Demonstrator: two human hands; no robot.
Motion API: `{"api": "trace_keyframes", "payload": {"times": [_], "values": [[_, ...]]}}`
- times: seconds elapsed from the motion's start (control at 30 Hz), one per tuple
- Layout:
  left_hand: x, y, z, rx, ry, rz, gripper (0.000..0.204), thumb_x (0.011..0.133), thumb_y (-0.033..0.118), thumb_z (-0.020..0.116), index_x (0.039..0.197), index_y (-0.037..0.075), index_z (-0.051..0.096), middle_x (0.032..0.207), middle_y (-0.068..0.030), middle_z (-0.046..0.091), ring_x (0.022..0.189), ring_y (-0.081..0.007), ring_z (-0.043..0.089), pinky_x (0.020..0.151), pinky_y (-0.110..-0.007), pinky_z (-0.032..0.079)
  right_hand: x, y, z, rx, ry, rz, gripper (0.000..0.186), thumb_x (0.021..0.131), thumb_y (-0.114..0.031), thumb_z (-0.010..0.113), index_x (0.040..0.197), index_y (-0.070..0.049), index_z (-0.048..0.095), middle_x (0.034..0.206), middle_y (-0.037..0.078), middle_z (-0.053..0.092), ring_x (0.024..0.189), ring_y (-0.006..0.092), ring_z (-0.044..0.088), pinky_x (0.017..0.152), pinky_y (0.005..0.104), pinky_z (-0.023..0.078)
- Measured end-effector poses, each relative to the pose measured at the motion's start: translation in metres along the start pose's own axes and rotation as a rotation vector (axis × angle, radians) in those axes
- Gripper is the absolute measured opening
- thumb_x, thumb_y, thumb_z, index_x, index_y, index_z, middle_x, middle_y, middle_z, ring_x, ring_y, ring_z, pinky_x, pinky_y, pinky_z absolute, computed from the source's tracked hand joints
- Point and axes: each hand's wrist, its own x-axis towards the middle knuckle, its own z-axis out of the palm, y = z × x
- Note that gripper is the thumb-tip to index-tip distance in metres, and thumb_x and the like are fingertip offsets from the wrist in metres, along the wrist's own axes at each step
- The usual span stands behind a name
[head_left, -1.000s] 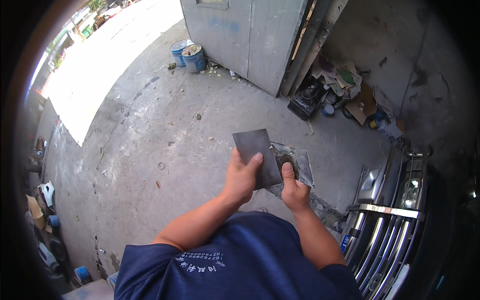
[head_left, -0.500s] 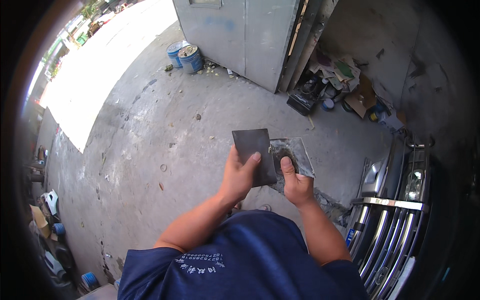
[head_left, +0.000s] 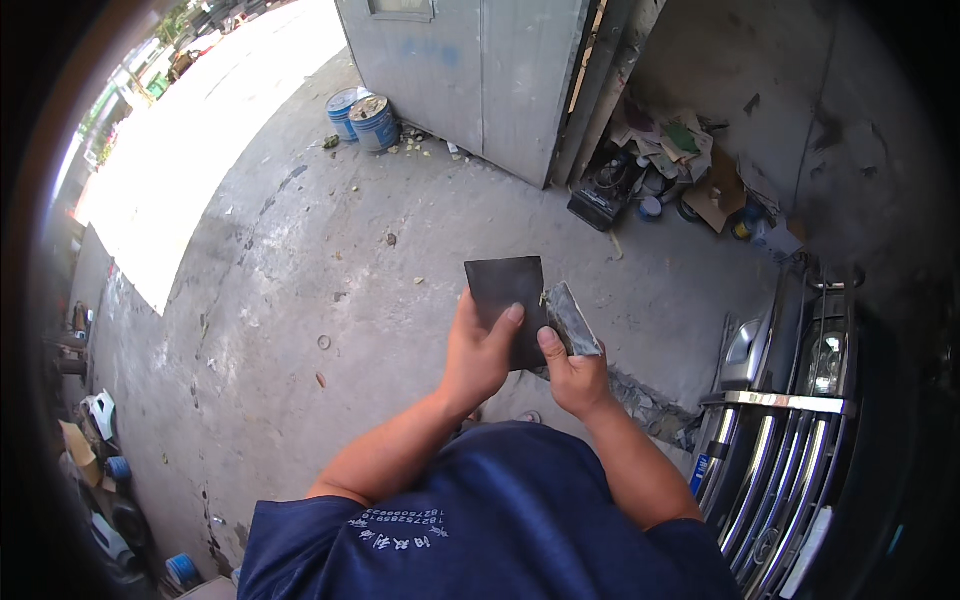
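A dark grey, flat rectangular sheet [head_left: 505, 283] is held upright by my left hand [head_left: 478, 357], whose thumb lies over its face. Close against its right edge, my right hand [head_left: 578, 383] grips a smaller pale grey, grimy plate [head_left: 572, 322], which is tilted so that little of its face shows. The right thumb is up at the seam between the two pieces; whether it presses on the dark sheet too I cannot tell. The fingers behind both pieces are mostly hidden.
A grey metal door [head_left: 440, 80] has two blue buckets [head_left: 372, 130] by it. A black box [head_left: 598, 205] and piled paper and cardboard [head_left: 720, 195] lie by the right wall. A chrome vehicle front assembly [head_left: 775, 402] stands at my right, several scattered parts [head_left: 100, 410] at my left, on concrete floor [head_left: 270, 330].
The plate in my right hand has tilted to show a narrower face, and that hand has moved left, closer to the dark sheet. My left hand has hardly moved.
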Motion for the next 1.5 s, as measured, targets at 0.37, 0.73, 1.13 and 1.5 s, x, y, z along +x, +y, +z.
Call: {"api": "trace_keyframes", "payload": {"times": [0.37,0.73,1.13,1.5], "values": [[-0.001,0.007,0.006,-0.204,0.136,-0.127,0.034,0.091,0.003,0.056,0.122,0.002,0.042,0.111,-0.0106,0.059,0.098,-0.0182,0.060,0.085,-0.033,0.052,0.016,-0.005,-0.005,0.095,0.044,-0.165,0.031,0.096,-0.014,0.053,0.122,0.004,0.055,0.112,0.020,0.064,0.100,0.0279,0.064,0.085,0.0333,0.050],[-0.005,-0.002,0.002,-0.167,0.103,-0.084,0.033,0.092,0.002,0.055,0.123,0.003,0.042,0.112,-0.0104,0.059,0.099,-0.0180,0.060,0.087,-0.033,0.051,0.010,0.008,0.003,0.074,-0.002,-0.134,0.031,0.096,-0.013,0.052,0.122,0.003,0.055,0.116,0.020,0.062,0.105,0.0314,0.063,0.087,0.0357,0.049],[0.000,0.008,0.000,-0.177,0.065,-0.084,0.035,0.092,0.004,0.058,0.123,0.004,0.042,0.113,-0.0097,0.059,0.100,-0.0173,0.059,0.088,-0.033,0.051,0.015,0.000,-0.010,0.239,-0.004,-0.004,0.027,0.096,-0.016,0.054,0.116,0.002,0.059,0.099,0.014,0.068,0.087,0.0181,0.064,0.075,0.0317,0.050],[0.002,-0.001,0.004,-0.097,0.028,-0.072,0.035,0.092,0.004,0.057,0.123,0.004,0.043,0.114,-0.0098,0.059,0.102,-0.0172,0.059,0.090,-0.033,0.050,0.013,0.014,-0.005,0.197,-0.093,0.108,0.028,0.095,-0.018,0.056,0.114,0.002,0.059,0.096,0.014,0.067,0.085,0.0187,0.063,0.075,0.0317,0.049]]}}
